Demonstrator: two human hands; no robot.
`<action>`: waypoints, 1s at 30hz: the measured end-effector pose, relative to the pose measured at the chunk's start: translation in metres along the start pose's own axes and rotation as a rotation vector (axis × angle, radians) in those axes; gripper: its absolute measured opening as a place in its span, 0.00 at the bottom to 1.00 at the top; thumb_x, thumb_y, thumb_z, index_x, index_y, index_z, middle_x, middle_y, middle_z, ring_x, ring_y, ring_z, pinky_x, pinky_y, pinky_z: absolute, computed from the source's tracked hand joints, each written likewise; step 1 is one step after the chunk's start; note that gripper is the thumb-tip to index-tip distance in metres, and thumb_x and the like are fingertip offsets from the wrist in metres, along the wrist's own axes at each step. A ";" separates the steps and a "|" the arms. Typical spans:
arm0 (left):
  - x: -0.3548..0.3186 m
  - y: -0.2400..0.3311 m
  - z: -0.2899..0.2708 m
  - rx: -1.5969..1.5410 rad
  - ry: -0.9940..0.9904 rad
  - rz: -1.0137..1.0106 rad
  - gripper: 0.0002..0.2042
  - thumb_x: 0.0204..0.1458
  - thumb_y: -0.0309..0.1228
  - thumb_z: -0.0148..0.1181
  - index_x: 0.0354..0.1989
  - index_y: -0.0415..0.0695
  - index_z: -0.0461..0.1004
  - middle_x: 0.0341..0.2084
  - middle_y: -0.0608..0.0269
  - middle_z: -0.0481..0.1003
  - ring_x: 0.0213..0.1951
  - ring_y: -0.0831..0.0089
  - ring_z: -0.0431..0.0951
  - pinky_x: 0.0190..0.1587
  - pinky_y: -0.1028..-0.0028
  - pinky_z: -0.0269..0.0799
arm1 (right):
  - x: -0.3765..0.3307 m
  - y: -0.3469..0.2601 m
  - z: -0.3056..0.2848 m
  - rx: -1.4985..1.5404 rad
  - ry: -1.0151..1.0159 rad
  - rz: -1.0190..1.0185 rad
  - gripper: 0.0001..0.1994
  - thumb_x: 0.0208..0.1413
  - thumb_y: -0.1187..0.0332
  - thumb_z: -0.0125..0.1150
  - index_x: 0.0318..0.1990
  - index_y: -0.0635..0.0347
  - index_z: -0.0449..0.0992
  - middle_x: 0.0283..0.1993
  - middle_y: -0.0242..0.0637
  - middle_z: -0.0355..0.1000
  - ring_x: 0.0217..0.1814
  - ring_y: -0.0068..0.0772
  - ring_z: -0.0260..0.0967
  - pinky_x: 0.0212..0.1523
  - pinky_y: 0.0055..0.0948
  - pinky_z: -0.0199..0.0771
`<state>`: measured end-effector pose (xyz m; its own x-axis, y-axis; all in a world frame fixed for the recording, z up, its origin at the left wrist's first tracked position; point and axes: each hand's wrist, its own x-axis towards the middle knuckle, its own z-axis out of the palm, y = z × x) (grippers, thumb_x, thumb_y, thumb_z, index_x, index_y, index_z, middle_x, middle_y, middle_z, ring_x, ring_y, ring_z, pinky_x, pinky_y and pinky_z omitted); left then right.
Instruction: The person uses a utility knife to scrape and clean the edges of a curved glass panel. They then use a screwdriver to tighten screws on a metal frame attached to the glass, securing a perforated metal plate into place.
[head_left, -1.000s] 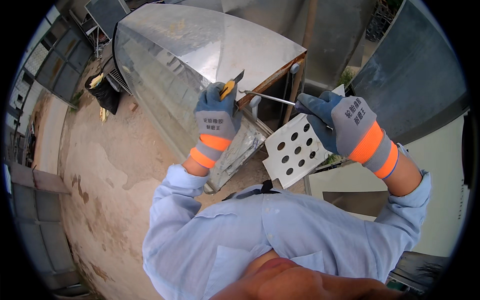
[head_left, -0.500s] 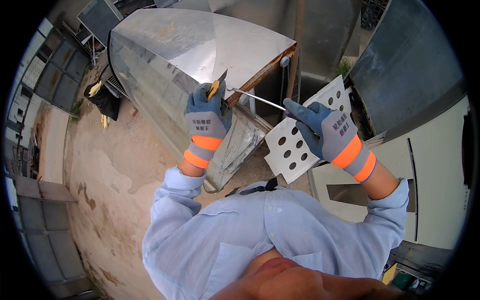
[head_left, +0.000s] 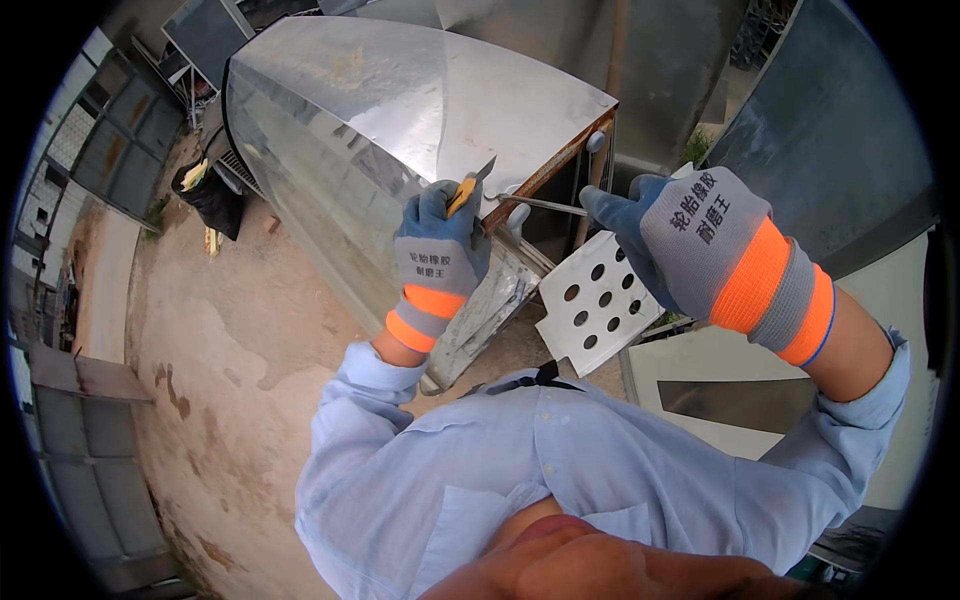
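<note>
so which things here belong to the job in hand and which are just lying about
In use:
yellow knife, in the left hand
screwdriver-like tool, in the right hand
glass-sided case, at the tool's tip

Apparently just lying about:
black bag
white panel with holes

1. The right grip (head_left: pixel 690 235) hides the near end of the metal rod (head_left: pixel 550 206).
2. The left grip (head_left: pixel 437 240) covers the lower part of the yellow-handled knife (head_left: pixel 461 194).
3. Whether the rod's tip touches the metal case (head_left: pixel 400 95) is too small to tell.
4. The round rim cuts off the grey sheet (head_left: pixel 830 140).
</note>
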<state>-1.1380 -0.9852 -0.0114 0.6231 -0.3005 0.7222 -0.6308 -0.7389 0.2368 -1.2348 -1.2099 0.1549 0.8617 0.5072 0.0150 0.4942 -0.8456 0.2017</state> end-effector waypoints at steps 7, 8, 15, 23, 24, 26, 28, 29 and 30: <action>-0.002 -0.003 -0.001 0.008 -0.013 0.022 0.27 0.34 0.25 0.64 0.51 0.47 0.75 0.39 0.54 0.71 0.42 0.54 0.70 0.46 0.62 0.68 | -0.032 -0.013 0.055 0.325 0.153 0.082 0.18 0.54 0.75 0.58 0.55 0.61 0.73 0.22 0.35 0.61 0.19 0.29 0.57 0.19 0.29 0.60; -0.001 -0.003 -0.001 0.021 -0.009 0.028 0.27 0.34 0.26 0.64 0.51 0.47 0.75 0.39 0.54 0.71 0.42 0.54 0.70 0.46 0.62 0.68 | -0.035 -0.016 0.070 0.332 0.269 0.091 0.19 0.54 0.77 0.58 0.55 0.60 0.73 0.22 0.33 0.59 0.19 0.27 0.55 0.19 0.28 0.59; 0.002 0.002 0.001 0.042 0.037 0.074 0.25 0.36 0.27 0.66 0.50 0.46 0.75 0.38 0.57 0.72 0.41 0.57 0.70 0.43 0.63 0.67 | -0.046 -0.043 0.127 0.546 0.446 0.267 0.24 0.53 0.78 0.55 0.60 0.58 0.70 0.23 0.34 0.67 0.22 0.29 0.65 0.23 0.29 0.68; 0.000 0.005 -0.001 0.076 0.017 0.076 0.26 0.36 0.28 0.66 0.51 0.47 0.74 0.39 0.56 0.72 0.42 0.56 0.71 0.46 0.63 0.68 | -0.036 -0.033 0.134 0.485 0.486 0.271 0.25 0.55 0.76 0.55 0.62 0.52 0.68 0.24 0.37 0.66 0.22 0.32 0.65 0.23 0.31 0.68; 0.001 0.005 -0.003 0.080 0.022 0.083 0.26 0.36 0.28 0.66 0.51 0.47 0.74 0.40 0.56 0.72 0.42 0.55 0.71 0.46 0.63 0.68 | -0.038 -0.027 0.121 0.480 0.429 0.273 0.24 0.55 0.76 0.55 0.61 0.52 0.68 0.24 0.37 0.67 0.22 0.33 0.65 0.24 0.31 0.68; -0.002 0.007 -0.004 0.101 -0.019 0.041 0.27 0.36 0.29 0.66 0.52 0.47 0.74 0.41 0.56 0.72 0.42 0.55 0.71 0.47 0.63 0.68 | -0.042 -0.018 0.106 0.417 0.366 0.220 0.23 0.55 0.76 0.55 0.60 0.52 0.69 0.24 0.37 0.66 0.23 0.34 0.65 0.25 0.31 0.67; 0.001 0.010 -0.011 0.078 -0.059 0.025 0.28 0.36 0.32 0.70 0.51 0.46 0.73 0.39 0.58 0.72 0.43 0.57 0.70 0.47 0.62 0.67 | -0.044 -0.013 0.101 0.428 0.392 0.193 0.23 0.55 0.77 0.55 0.60 0.52 0.69 0.24 0.37 0.66 0.23 0.33 0.65 0.25 0.31 0.67; 0.004 0.009 -0.017 -0.022 -0.121 0.024 0.27 0.37 0.33 0.70 0.51 0.46 0.74 0.38 0.58 0.72 0.42 0.58 0.70 0.46 0.63 0.68 | -0.044 -0.012 0.099 0.430 0.405 0.182 0.23 0.55 0.77 0.55 0.59 0.53 0.70 0.24 0.36 0.66 0.22 0.33 0.64 0.26 0.31 0.67; 0.009 0.006 -0.025 -0.122 -0.183 0.023 0.26 0.38 0.34 0.70 0.51 0.46 0.74 0.37 0.58 0.72 0.40 0.59 0.70 0.45 0.64 0.68 | -0.043 -0.012 0.097 0.436 0.382 0.198 0.22 0.54 0.77 0.56 0.58 0.53 0.71 0.24 0.37 0.66 0.23 0.34 0.65 0.26 0.32 0.67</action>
<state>-1.1479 -0.9776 0.0127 0.6743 -0.4291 0.6010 -0.6901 -0.6558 0.3061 -1.2671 -1.2378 0.0570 0.8797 0.2888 0.3778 0.3997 -0.8794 -0.2587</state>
